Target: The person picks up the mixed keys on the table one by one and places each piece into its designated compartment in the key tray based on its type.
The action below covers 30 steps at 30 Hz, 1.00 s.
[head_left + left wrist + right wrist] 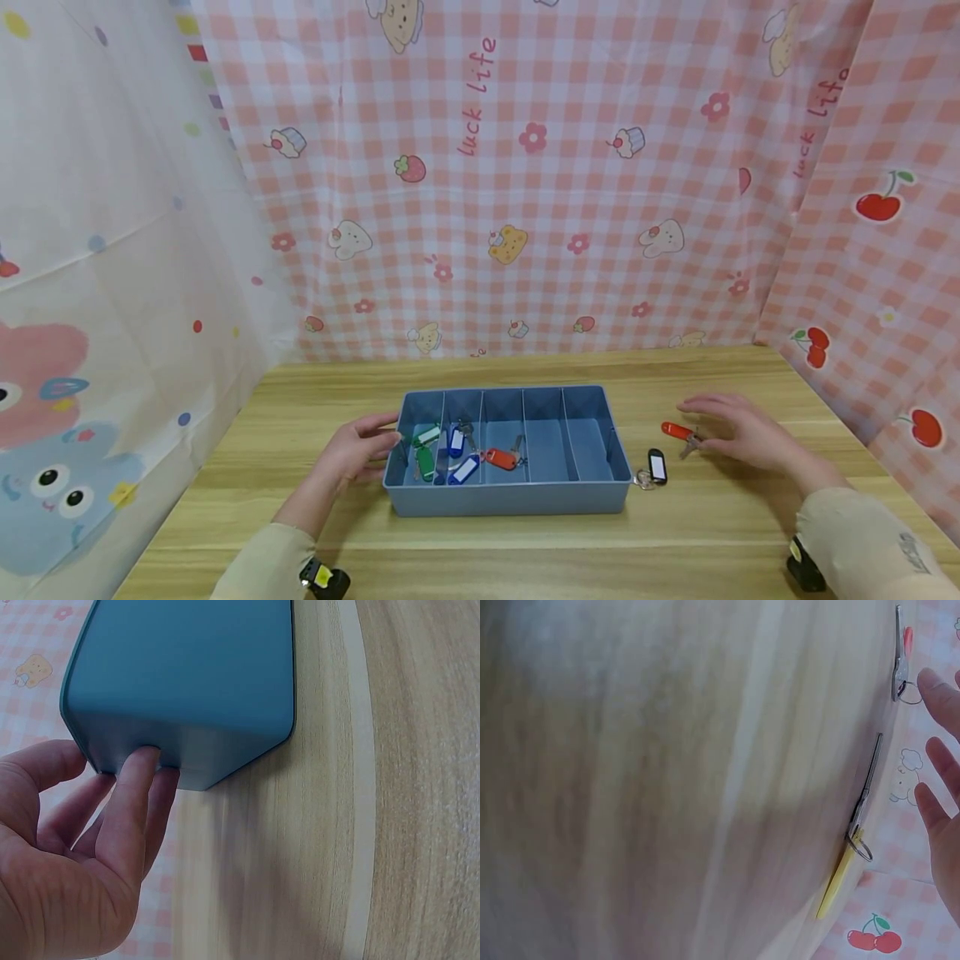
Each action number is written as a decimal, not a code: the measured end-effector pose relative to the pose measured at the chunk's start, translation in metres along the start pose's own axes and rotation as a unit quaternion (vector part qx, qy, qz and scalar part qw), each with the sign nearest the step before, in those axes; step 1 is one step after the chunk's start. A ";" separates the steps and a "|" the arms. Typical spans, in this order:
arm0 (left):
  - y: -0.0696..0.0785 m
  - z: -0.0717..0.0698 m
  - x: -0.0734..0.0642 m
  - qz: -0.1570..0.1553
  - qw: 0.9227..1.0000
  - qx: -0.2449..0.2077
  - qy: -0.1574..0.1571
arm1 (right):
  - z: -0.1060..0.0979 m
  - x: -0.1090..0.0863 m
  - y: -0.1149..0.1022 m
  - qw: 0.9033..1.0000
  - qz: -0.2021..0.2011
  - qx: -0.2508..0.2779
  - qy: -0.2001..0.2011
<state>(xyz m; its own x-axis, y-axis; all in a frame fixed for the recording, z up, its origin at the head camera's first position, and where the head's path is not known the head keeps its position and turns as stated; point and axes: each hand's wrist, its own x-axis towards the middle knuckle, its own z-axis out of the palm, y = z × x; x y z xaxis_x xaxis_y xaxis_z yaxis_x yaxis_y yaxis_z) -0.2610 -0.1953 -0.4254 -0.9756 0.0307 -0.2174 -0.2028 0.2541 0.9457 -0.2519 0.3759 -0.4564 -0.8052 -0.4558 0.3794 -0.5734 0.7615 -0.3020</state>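
Note:
A blue-grey divided tray [510, 500] stands on the table. My left hand [360, 450] holds its left end, thumb at the rim and fingertips against the outer wall, as the left wrist view shows. Green key tags [426, 463] lie in the leftmost compartment, blue key tags [465, 469] in the second, an orange-red key tag [501, 459] in the middle one. My right hand [742, 433] is spread above the table at the right, thumb near a key with a red tag [677, 431]. The right wrist view also shows a key with a yellow tag [840, 877] below the fingers.
A black key tag [657, 467] with a ring lies between the tray and my right hand. The wooden table [480, 558] ends at a pink checked cloth [525, 192] at the back and right, and a white patterned cloth [135, 208] hangs at the left.

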 end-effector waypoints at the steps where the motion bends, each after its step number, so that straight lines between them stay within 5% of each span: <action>1: 0.000 0.000 0.000 0.000 1.000 0.001 0.000 | 0.000 0.000 0.000 1.000 0.002 -0.001 -0.003; 30: 0.000 0.000 0.001 -0.001 1.000 -0.009 -0.009 | 0.000 0.007 0.003 0.998 0.026 -0.040 -0.045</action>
<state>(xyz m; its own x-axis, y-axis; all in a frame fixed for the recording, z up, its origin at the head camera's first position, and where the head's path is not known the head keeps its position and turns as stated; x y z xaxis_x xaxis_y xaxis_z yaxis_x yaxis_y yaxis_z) -0.2616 -0.1953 -0.4252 -0.9735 0.0480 -0.2234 -0.2062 0.2370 0.9494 -0.2596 0.3750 -0.4544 -0.8460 -0.4520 0.2830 -0.5197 0.8177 -0.2475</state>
